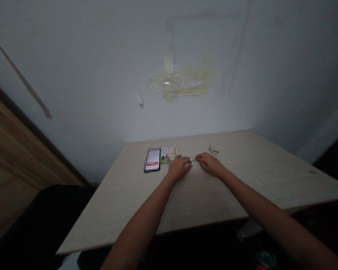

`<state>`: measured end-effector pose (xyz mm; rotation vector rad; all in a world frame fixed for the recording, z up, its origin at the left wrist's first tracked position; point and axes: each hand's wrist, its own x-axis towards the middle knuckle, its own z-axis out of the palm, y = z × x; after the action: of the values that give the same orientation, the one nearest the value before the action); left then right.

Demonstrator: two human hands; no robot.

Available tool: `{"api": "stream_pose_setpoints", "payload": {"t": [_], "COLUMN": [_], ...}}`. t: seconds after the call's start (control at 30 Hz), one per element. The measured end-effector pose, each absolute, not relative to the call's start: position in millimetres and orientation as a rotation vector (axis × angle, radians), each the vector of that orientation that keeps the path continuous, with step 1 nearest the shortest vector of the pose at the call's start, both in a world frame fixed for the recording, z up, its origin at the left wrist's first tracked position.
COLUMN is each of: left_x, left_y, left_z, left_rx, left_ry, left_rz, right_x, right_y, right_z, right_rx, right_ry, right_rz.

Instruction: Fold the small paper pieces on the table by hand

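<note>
Over the table, a small white-and-green piece, perhaps paper or a little packet, lies between my two hands; its exact kind is too small to make out. My left hand has its thumb and forefinger closed on the left side of the piece. Its other fingers spread toward a printed card with rows of small pictures, covering the card's lower right part. From the other side, my right hand pinches the right edge of the piece, fingers together. Left of the card lies a phone with a lit, partly blurred screen.
A crumpled scrap of wrapper lies behind my right hand. The pale wooden table meets a wall bearing old clear tape. A dark chair-like shape stands left of the table.
</note>
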<state>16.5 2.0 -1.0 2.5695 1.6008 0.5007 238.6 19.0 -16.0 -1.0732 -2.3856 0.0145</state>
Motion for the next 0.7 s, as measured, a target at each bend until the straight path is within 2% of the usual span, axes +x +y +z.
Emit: {"api": "stream_pose_setpoints", "payload": {"t": [0.7], "left_x": [15.6], "left_y": [2.4], "left_z": [-2.9], "left_rx": [2.588], "left_ry": [1.585], "left_rz": [0.548], "right_x": [240.5], "right_y": [22.4], "right_z": [-14.4], "right_rx": [-1.082], "right_ry": [-2.471], "right_rz": [-0.021]}}
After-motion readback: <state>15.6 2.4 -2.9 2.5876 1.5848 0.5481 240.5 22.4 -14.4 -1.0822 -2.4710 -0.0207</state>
